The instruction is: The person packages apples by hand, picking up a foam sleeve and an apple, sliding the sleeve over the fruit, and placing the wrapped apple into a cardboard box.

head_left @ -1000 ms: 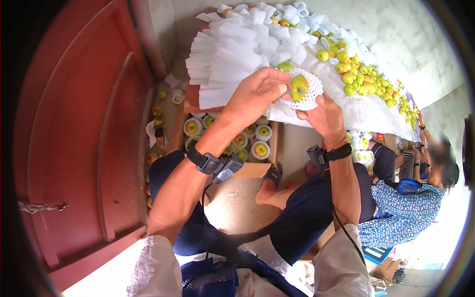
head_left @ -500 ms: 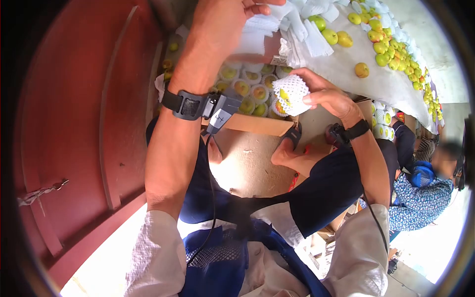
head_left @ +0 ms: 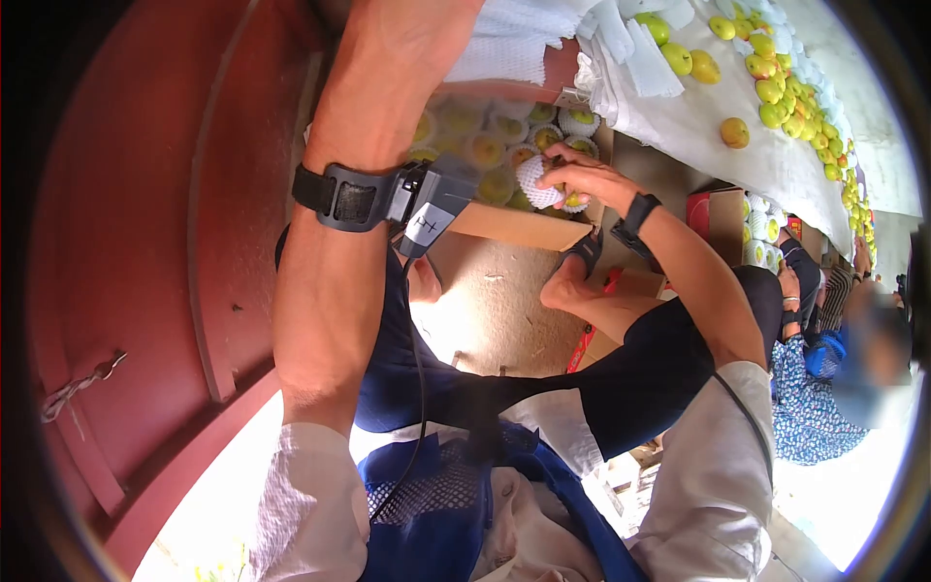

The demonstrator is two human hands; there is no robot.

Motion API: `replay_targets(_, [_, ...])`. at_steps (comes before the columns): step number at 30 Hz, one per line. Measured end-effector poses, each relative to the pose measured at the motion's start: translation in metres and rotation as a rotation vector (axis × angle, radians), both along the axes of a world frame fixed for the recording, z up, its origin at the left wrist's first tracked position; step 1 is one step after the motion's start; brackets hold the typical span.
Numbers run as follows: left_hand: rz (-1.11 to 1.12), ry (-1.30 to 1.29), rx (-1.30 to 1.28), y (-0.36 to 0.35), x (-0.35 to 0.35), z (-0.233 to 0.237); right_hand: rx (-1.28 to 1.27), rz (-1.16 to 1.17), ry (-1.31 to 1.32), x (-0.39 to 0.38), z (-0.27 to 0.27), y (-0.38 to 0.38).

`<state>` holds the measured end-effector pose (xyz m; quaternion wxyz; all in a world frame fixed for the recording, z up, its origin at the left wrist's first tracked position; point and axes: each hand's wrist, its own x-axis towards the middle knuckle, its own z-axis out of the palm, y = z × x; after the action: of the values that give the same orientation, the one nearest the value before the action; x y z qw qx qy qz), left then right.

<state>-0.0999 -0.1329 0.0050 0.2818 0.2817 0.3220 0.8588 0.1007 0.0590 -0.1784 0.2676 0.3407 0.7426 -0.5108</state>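
— Below the counter's point(head_left: 698, 112) near edge, how full is the box point(head_left: 514, 226)?

— Well filled, I'd judge. Rows of fruit in white foam nets cover most of what shows of its floor, and the right hand point(head_left: 582, 177) is down at the near wall of the box, fingers closed around one more netted fruit point(head_left: 536, 184), which touches its neighbours or sits just above them.

— And the left hand point(head_left: 412, 34)?

— Raised to the counter's near edge by the stack of foam nets point(head_left: 504, 48). The top of the picture cuts off its fingers, so I cannot tell whether it grips anything.

— What's left?

— Plenty, by the look of it. Bare yellow-green fruit point(head_left: 734, 132) lie scattered along the counter towards its far end, none in a net. Another person point(head_left: 824, 388) sits beside more boxes further along.
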Motion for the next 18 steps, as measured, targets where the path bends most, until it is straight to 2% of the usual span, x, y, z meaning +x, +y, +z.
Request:
replay_targets(2, [0.004,0.018,0.013,0.003,0.0,0.002,-0.054,-0.018,-0.046,-0.001,-0.022,0.005])
replay_targets(6, [0.048,0.008,-0.039,0.008,-0.001,0.006,-0.005,-0.045,-0.077,-0.004,-0.033,-0.006])
replay_targets(9, [0.007,0.021,0.017,0.014,-0.003,0.005,0.022,-0.046,-0.09,-0.003,-0.039,0.001])
replay_targets(11, [-0.011,0.002,0.029,0.019,-0.004,0.007,0.163,0.091,-0.081,-0.004,-0.044,0.004])
replay_targets(15, [-0.019,-0.006,0.034,0.032,-0.009,0.013,0.274,0.226,-0.026,0.007,-0.038,0.014])
replay_targets(17, [-0.026,-0.014,0.031,0.039,-0.015,0.014,0.401,0.382,0.132,0.012,-0.048,0.025])
replay_targets(18, [-0.026,-0.012,0.034,0.04,-0.019,0.016,0.396,0.382,0.131,0.008,-0.042,0.023])
